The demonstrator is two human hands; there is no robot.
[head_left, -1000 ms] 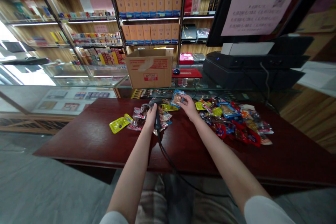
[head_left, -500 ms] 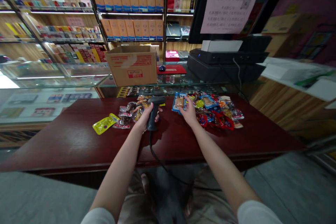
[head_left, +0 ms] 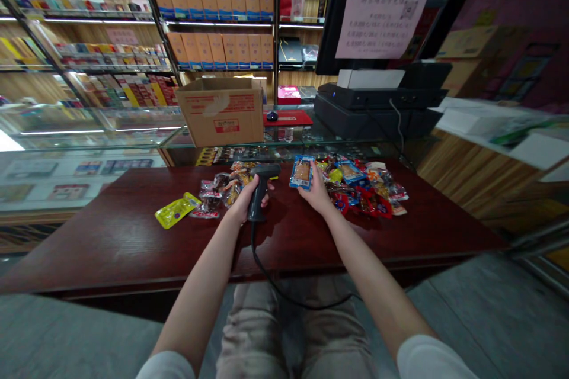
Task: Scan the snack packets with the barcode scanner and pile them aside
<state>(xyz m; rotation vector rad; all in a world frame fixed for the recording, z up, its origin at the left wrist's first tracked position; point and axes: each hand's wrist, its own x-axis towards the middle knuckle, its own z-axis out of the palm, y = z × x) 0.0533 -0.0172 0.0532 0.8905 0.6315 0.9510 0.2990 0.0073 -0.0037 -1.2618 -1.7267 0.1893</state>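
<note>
My left hand [head_left: 249,200] is wrapped round the handle of a black barcode scanner [head_left: 258,192], its head pointing right. The scanner's cable hangs over the table's front edge. My right hand [head_left: 316,192] grips a blue-edged snack packet [head_left: 302,172] with a brown content showing through its clear middle. Right of that hand lies a pile of mixed snack packets [head_left: 355,183], red, blue, yellow and clear. Beyond and left of the scanner is a smaller group of clear snack packets [head_left: 208,198], with a yellow packet [head_left: 178,210] at its left end.
The packets lie on a dark red wooden table [head_left: 133,249]. Behind it, a glass counter bears an open cardboard box [head_left: 222,115], a mouse [head_left: 272,116] on a red mat, and a black cash register [head_left: 377,112] with a paper-covered screen. Stocked shelves line the back wall.
My right hand has closed on the blue-edged packet and raised it slightly, tilting it toward me. The left hand with the scanner has stayed almost in place.
</note>
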